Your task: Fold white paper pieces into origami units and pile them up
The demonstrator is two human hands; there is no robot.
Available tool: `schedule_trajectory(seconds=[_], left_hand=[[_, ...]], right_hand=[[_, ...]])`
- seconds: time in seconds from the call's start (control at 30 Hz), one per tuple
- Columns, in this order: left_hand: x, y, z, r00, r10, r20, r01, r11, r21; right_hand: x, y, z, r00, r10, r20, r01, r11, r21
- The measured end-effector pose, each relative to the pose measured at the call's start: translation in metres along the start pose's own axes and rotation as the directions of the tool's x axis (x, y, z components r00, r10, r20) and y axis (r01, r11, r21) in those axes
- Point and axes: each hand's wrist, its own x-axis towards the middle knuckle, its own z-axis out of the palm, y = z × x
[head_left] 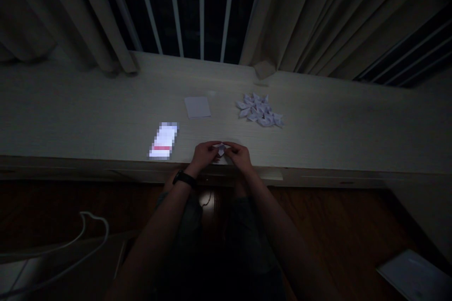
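Observation:
Between my two hands is a small folded piece of white paper point(221, 149), held close to the front edge of the pale ledge point(318, 136). My left hand point(205, 154) pinches its left side, and my right hand point(239, 154) pinches the right side. The fingertips nearly meet at its top and cover parts of it. Beyond my right hand lies a cluster of several small folded paper boats point(259, 110). A stack of square white paper point(197, 107) rests on the ledge past my left hand.
A lit phone point(163, 141), blurred out, lies left of my hands. Curtains point(300, 19) and a barred window point(190, 9) stand behind the ledge. A white cable point(106, 225) loops at the lower left. A flat pale object point(416, 275) sits at the lower right.

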Motion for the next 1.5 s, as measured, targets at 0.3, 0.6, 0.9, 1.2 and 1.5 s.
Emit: schedule_trajectory(seconds=[0.3,0.6,0.9,1.2,1.5], left_hand=[[-0.001,0.006,-0.005,1.0,0.006,-0.011,-0.008,0.983,-0.182],[-0.001,0.0,-0.005,0.999,0.05,-0.014,-0.052,0.99,-0.129],[-0.003,0.001,-0.003,0.996,0.084,0.006,-0.084,0.996,-0.004],[0.002,-0.006,-0.003,0.997,0.075,0.004,-0.075,0.99,0.116],[0.0,-0.002,-0.005,0.997,0.063,0.038,-0.067,0.991,0.113]], right_hand=[[0.005,0.007,-0.003,1.0,-0.005,-0.001,0.006,0.965,0.263],[0.001,0.001,-0.01,0.997,-0.045,0.069,0.03,0.978,0.209],[0.003,0.002,-0.002,0.998,0.056,0.03,-0.06,0.992,0.112],[0.005,0.01,-0.001,0.997,0.082,-0.006,-0.08,0.985,0.154],[0.004,0.006,-0.006,0.998,0.022,0.066,-0.032,0.986,0.165]])
